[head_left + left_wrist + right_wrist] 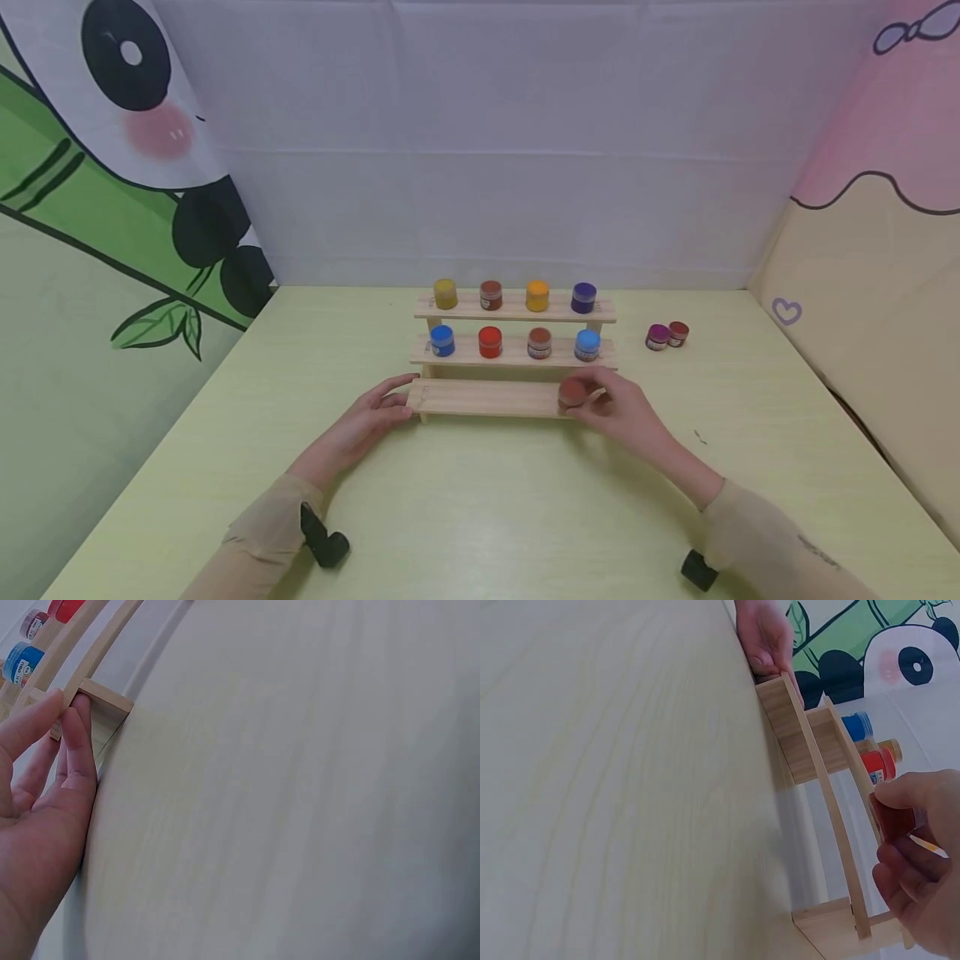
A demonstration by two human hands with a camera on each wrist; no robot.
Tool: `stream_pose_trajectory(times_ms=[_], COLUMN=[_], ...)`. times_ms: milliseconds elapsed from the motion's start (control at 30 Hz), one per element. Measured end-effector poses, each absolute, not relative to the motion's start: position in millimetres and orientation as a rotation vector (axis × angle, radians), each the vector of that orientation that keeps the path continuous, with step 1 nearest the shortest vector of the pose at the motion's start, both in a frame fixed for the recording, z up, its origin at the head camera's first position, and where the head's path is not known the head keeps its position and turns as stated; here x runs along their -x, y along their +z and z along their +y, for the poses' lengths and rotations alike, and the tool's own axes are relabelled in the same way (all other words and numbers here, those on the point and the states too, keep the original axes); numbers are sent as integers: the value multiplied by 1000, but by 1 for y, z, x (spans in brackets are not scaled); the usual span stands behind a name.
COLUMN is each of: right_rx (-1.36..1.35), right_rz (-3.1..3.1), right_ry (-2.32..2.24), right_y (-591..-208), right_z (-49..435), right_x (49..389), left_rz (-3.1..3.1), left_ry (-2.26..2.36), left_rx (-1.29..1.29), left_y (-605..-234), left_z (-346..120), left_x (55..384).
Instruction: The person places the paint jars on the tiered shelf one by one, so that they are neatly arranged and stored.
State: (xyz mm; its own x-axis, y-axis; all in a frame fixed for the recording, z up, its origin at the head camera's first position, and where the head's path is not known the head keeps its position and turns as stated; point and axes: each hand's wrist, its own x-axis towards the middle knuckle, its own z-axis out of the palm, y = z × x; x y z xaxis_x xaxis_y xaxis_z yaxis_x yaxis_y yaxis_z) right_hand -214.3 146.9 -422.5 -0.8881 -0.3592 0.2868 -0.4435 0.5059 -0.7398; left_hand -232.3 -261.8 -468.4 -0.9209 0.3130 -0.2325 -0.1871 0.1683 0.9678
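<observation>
A three-step wooden rack (491,398) stands on the table. My left hand (372,417) grips the left end of its lowest step; in the left wrist view, thumb and fingers (75,731) close around that wooden corner. Between thumb and fingers, my right hand (626,411) pinches a small reddish-brown paint jar (572,393) at the right end of the same step. The right wrist view shows this jar close above the step's edge, partly hidden by the fingers. On the middle step sit blue, red, brown and light blue jars (588,344).
Yellow, brown, orange and dark blue jars (583,297) line the top step. To the right of the rack, a purple jar (657,337) and a dark red jar (678,334) stand together on the table (480,508). A white cloth backdrop (495,167) rises behind.
</observation>
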Motion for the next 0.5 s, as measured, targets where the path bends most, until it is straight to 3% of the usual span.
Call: stream_pose_trajectory(times_ms=[500], right_rx=[-775], right_rz=[-2651], right_ry=[1346], right_y=[-432], right_z=[120], right_x=[213], left_rz=[2068], left_ry=[1808], left_rx=[-130], left_y=[-472], left_z=[-264], left_x=[234])
